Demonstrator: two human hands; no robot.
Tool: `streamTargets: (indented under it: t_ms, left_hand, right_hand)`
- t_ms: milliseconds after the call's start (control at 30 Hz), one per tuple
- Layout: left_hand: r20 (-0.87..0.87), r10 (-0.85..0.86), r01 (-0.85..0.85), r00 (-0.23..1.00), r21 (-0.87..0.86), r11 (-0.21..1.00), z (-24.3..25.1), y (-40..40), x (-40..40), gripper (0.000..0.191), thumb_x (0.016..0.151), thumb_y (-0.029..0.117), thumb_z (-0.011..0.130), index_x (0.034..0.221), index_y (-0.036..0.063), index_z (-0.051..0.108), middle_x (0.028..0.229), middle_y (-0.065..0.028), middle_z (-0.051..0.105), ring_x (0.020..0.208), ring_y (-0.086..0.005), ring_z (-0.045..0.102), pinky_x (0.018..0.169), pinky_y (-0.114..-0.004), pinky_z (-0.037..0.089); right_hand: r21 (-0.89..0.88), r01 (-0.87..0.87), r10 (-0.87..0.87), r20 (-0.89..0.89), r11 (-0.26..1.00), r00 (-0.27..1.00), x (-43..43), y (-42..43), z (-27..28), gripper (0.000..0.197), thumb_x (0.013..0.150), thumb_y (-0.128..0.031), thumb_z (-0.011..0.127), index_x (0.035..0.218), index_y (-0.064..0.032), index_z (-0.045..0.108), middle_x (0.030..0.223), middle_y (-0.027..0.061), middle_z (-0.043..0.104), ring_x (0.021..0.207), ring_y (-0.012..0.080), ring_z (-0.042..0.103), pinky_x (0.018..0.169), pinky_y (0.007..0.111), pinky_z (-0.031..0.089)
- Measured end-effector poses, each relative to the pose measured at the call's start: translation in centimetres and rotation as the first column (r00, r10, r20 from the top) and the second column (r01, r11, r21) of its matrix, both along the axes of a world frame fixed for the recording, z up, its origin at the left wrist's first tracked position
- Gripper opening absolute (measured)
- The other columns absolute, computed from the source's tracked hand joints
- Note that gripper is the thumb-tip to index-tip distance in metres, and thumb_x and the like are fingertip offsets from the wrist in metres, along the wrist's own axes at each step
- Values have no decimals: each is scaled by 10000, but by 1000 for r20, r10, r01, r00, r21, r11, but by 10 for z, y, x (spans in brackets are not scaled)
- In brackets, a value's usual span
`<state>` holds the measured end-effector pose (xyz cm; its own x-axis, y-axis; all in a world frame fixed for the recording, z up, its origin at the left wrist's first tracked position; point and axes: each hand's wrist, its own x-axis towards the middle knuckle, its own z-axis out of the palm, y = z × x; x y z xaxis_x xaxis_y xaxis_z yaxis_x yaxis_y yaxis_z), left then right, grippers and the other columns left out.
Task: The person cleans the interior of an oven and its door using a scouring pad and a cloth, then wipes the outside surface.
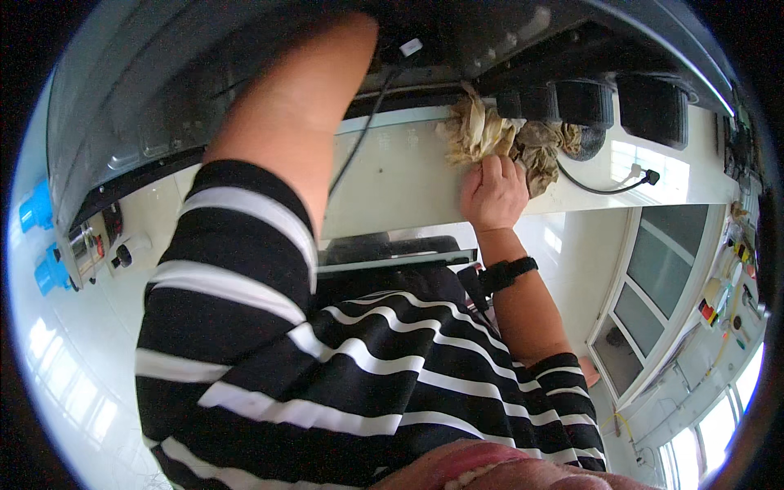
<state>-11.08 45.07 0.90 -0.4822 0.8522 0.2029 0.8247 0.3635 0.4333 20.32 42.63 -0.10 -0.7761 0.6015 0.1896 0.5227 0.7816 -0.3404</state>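
My left forearm reaches up into a large dark metal housing (153, 104); that hand is out of view. My right hand (499, 190), with a black strap on the wrist, rests on the pale countertop (398, 177), its fingers curled against a crumpled, stained beige cloth (481, 131). Whether the fingers grip the cloth cannot be told. A browner crumpled cloth (539, 156) lies just right of it. Between my arms a black cable (367, 125) runs down from the housing, near a small white tag or connector (411, 47).
Black ribbed cylindrical parts (652, 110) stand at the housing's right side. A cable with a black plug (651, 177) lies on the countertop. Several tools and small items (713, 297) are at the far right, near a white-framed glazed door (664, 263). Blue objects (52, 269) are at the far left.
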Motion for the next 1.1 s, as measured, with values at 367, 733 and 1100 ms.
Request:
streamTargets:
  t_ms: [367,733,1100]
  left_hand:
    - [-5,17,-17,1000,-19,1000,-6,9,-9,319,970,216,560,1215,20,623,1128,-206,652,984,-349,615,869,-476,469]
    - [-14,38,-39,999,-43,998,-7,9,-11,315,973,216,556,1206,17,626,1114,-208,654,972,-349,615,859,-482,469]
    - [-8,39,-39,999,-47,998,-8,7,-12,310,975,216,553,1198,14,629,1100,-210,657,959,-349,616,849,-487,469]
  right_hand:
    - [17,-61,61,-6,998,998,1,6,1,108,759,-170,601,808,-83,561,806,125,590,772,359,566,686,460,481]
    - [44,-21,22,-40,999,999,-1,-1,-1,104,766,-166,603,789,-79,551,800,126,585,757,362,561,668,460,476]
    - [19,-41,41,18,999,999,6,-2,0,95,766,-147,596,811,-76,553,830,125,583,784,365,558,676,465,472]
